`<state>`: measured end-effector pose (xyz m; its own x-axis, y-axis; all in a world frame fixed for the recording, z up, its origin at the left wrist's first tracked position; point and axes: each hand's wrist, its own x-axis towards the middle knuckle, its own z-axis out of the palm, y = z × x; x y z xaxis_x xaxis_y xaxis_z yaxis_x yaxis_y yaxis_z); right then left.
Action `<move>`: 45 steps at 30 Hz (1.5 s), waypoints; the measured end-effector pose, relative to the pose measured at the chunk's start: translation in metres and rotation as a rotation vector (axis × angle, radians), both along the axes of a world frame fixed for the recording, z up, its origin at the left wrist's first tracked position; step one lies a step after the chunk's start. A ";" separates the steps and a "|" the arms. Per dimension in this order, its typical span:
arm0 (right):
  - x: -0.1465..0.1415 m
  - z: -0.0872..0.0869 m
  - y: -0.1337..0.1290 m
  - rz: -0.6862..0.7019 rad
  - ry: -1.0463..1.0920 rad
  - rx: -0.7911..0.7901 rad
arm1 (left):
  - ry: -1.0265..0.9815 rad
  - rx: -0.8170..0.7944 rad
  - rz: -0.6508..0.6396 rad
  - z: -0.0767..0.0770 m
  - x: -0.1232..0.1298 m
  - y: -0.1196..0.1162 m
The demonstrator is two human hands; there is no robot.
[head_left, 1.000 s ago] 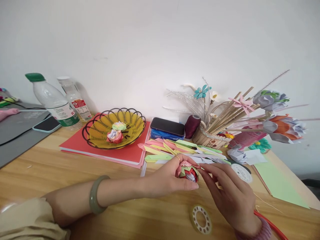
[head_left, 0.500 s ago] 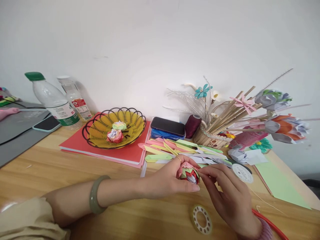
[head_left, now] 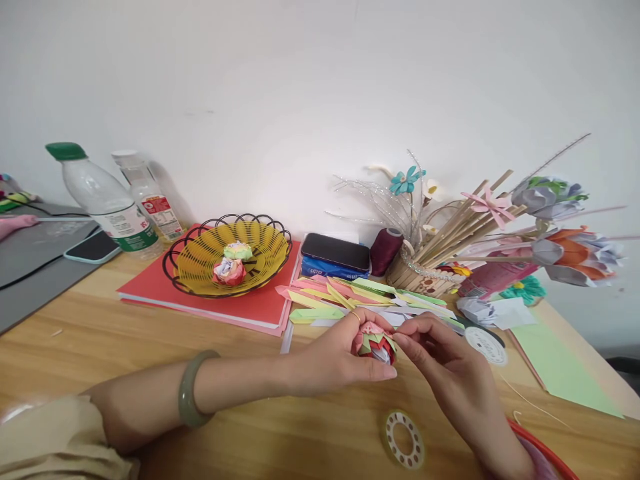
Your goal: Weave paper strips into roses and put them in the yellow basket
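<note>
In the head view, my left hand (head_left: 325, 360) is clamped around the flower (head_left: 376, 343), thumb along the near side and fingers over the far side. My right hand (head_left: 455, 357) comes in from the other side, thumb and forefinger pinching the flower's right edge, so both hands meet there. I have it over the table (head_left: 280, 440), on my side of the paper strips (head_left: 345, 300). Its red and white heart faces down towards me, the pink layer sits at the far top and green points lie between. Its axis runs from pink to white, tilted towards me (it is so round that I can't tell which way is longest). The tape (head_left: 404, 440) lies nearer me, and the white reel (head_left: 486, 345) beyond my right hand.
</note>
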<state>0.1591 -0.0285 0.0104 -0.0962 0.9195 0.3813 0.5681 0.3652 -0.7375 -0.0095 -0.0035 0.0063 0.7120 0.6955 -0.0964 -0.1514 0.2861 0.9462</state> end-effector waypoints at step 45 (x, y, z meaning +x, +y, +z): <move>0.004 0.004 0.002 0.030 -0.051 -0.167 | -0.003 -0.191 0.061 0.002 0.001 0.007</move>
